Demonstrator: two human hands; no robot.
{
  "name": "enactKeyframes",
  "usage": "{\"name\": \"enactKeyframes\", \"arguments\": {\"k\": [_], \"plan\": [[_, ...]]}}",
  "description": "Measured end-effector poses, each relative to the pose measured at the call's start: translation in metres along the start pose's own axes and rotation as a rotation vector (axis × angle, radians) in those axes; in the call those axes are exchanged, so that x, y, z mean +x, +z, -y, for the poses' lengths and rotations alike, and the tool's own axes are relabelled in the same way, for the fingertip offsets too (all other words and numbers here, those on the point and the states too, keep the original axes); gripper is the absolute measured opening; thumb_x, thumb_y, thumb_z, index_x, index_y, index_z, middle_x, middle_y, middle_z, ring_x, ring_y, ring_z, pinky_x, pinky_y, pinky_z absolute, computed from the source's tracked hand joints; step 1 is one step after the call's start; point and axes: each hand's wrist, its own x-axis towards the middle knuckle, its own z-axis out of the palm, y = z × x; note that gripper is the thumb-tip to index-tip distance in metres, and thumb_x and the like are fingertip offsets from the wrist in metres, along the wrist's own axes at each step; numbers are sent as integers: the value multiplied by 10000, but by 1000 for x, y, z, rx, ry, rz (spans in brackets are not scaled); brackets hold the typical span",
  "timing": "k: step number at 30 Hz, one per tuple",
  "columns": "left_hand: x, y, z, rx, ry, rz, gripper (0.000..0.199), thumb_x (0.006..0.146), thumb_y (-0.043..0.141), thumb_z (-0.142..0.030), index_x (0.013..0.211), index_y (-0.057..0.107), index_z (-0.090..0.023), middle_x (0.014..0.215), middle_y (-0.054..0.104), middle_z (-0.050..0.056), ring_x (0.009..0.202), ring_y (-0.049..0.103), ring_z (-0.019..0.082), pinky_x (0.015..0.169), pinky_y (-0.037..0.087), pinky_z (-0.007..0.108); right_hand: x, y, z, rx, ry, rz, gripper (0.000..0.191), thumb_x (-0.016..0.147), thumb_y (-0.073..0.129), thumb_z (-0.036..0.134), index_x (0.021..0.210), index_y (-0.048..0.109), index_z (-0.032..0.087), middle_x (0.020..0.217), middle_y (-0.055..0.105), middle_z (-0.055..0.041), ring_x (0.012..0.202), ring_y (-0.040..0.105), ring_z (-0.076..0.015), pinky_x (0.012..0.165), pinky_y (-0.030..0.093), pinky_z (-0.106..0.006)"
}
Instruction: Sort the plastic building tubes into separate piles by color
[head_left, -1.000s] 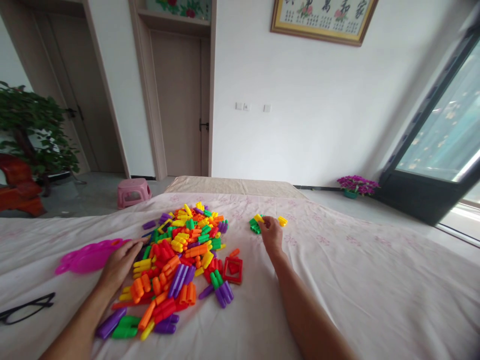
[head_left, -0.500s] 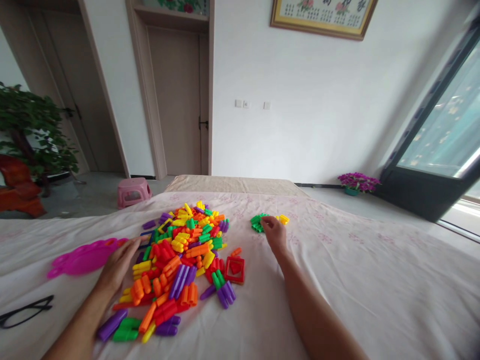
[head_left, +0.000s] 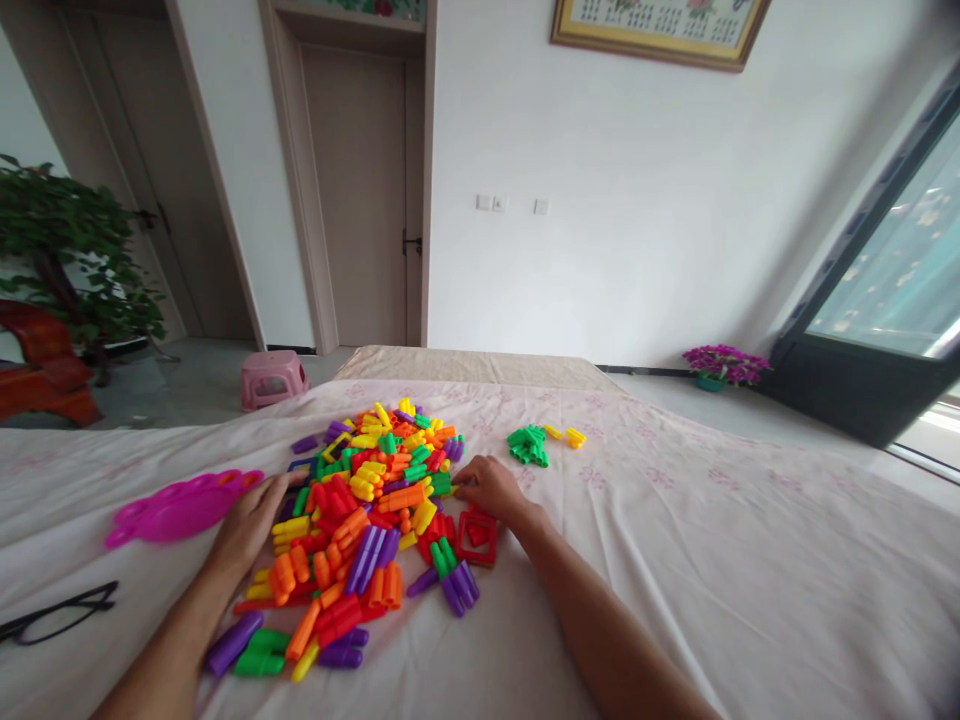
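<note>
A mixed pile of bullet-shaped plastic building blocks (head_left: 349,520) in red, orange, yellow, green and purple covers the middle left of the cloth. My left hand (head_left: 251,515) lies along the pile's left edge, fingers stretched out, near a dark blue square frame (head_left: 302,466). At the pile's right edge, my right hand (head_left: 491,488) has its fingers pinched at the end of a green building block (head_left: 441,484); a yellow tip shows just below. Close under that hand sits a red square frame (head_left: 477,540). Farther back are a small heap of green blocks (head_left: 529,445) and a few yellow blocks (head_left: 575,438).
A magenta plastic tray (head_left: 180,508) lies left of my left hand, with black-framed glasses (head_left: 64,612) nearer the front. The patterned cloth (head_left: 712,560) spreads over the table. Beyond stand a pink stool (head_left: 274,380) and purple flowers (head_left: 726,364).
My right hand has come back leftward from the green heap to the pile's right edge. That heap and the yellow blocks are now uncovered. My left hand stays beside the pile.
</note>
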Motion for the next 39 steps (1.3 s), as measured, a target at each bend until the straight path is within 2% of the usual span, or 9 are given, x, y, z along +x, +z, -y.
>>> {"name": "enactKeyframes", "arguments": {"k": [5,9,12,17,21,23,28,32,39], "plan": [[1,0,5,20,2,8,466,882,460,-544,1065,743,-221,1199,735,50,1202,626,250,1101,427,378,-1,-8,-11,-18,-62,9,104,804,703,235,876,778,245,896,722,-24,878,634,-181,755,440,-250],[2,-1,11,28,-7,38,500,891,443,-561,1120,718,-212,1250,712,62,1211,619,247,1082,443,362,-5,-25,-44,25,-38,-44,98,830,675,231,882,756,210,886,695,-32,789,617,-150,707,438,-237],[0,-2,9,51,-5,53,524,892,437,-556,1141,703,-179,1274,696,83,1237,598,252,1092,429,368,-11,-39,-75,36,124,-238,123,843,660,281,880,746,202,884,703,-37,796,628,-167,721,450,-255],[-2,-2,0,73,-11,56,556,894,422,-544,1154,686,-129,1298,676,119,1269,567,260,1131,376,390,-28,-59,-116,-2,524,-553,268,877,587,408,978,745,217,945,740,-49,840,661,-208,746,465,-290],[1,-2,4,77,-33,69,568,894,423,-555,1189,670,-137,1333,654,120,1284,553,262,1134,368,392,-44,-68,-135,7,830,-623,356,870,566,455,1102,729,239,1040,744,-70,933,672,-253,775,478,-328],[2,-2,7,63,-45,76,581,894,425,-563,1211,659,-136,1345,646,121,1293,547,261,1136,364,386,-47,-69,-140,38,899,-645,396,870,559,431,1182,700,234,1065,741,-77,971,671,-258,804,486,-335],[1,-2,9,49,-60,83,585,894,438,-567,1230,650,-139,1341,648,116,1293,545,252,1145,350,382,-44,-61,-143,54,813,-644,372,893,496,329,1192,696,234,1113,734,-71,1005,671,-233,878,489,-329],[1,-2,8,54,-75,83,577,891,437,-572,1221,662,-155,1317,668,96,1273,564,261,1137,365,396,-37,-53,-143,-21,701,-529,392,908,421,227,1185,696,263,1168,713,-48,1097,640,-208,947,463,-326],[3,-2,12,44,-60,88,552,894,440,-562,1211,674,-175,1310,677,76,1291,551,255,1155,340,399,-22,-50,-144,-193,649,-334,585,858,377,98,1391,533,281,1266,673,-35,1203,573,-218,940,451,-322]]}}
